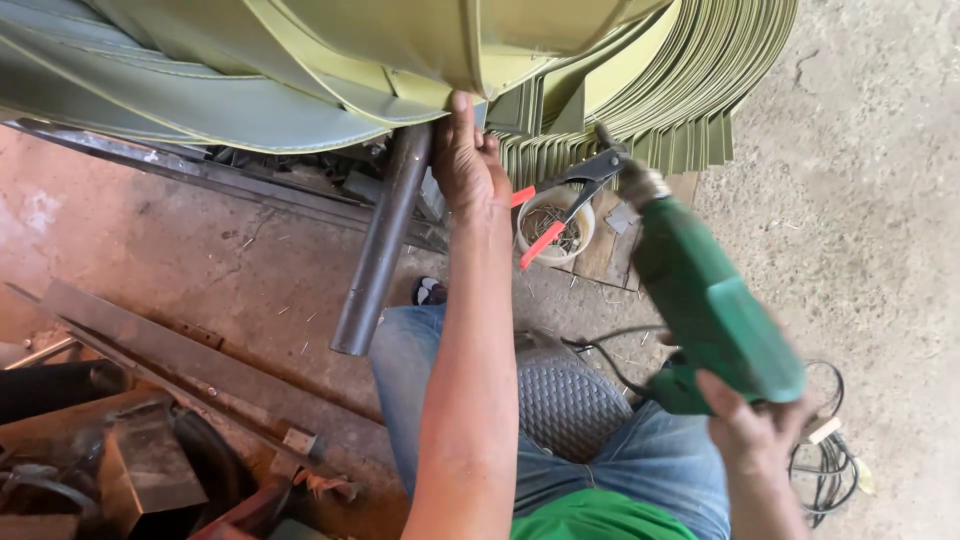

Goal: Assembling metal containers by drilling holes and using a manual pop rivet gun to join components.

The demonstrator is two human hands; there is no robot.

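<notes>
My left hand [468, 160] reaches forward and grips the lower edge of a curved olive-green sheet-metal piece [330, 60] that rests over a steel pipe [384, 235]. My right hand [745, 425] holds a green electric drill [705, 295] by its handle, its chuck pointing up toward a stack of folded green metal strips [670, 90]. The drill is apart from the sheet.
A white cup of rivets [555, 230] with red-handled pliers [560, 195] across it stands on a board. A grey padded seat [565, 400] is between my knees. Steel angle bars [170, 350] and scrap lie left. A coiled cable [825, 450] lies right on concrete.
</notes>
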